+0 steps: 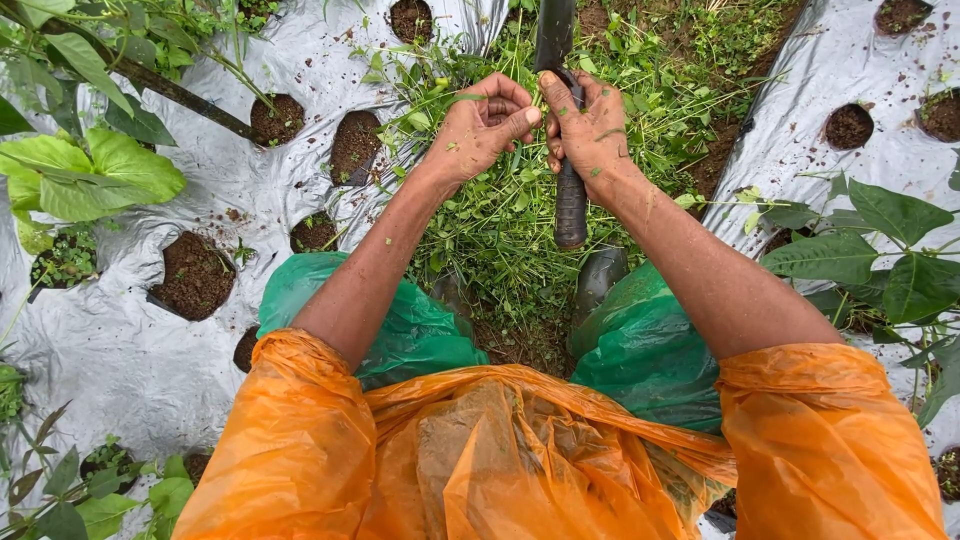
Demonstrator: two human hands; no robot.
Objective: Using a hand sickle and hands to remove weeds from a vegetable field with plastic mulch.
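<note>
My right hand [590,130] is closed around the black handle of a long knife [570,200]. Its dark blade [553,35] runs up out of the top of the view. My left hand [482,125] is curled right beside it, fingertips touching the right thumb and pinching thin green weed stems [440,100]. Both hands are speckled with soil and bits of leaf. They hover over a furrow full of cut green weeds [510,220]. Orange plastic sleeves cover my upper arms.
Silver plastic mulch [120,340] covers raised beds on both sides, with round planting holes of dark soil [193,275]. Leafy plants stand at left [90,170] and right [880,250]. My dark boots [598,280] and green plastic trousers show below.
</note>
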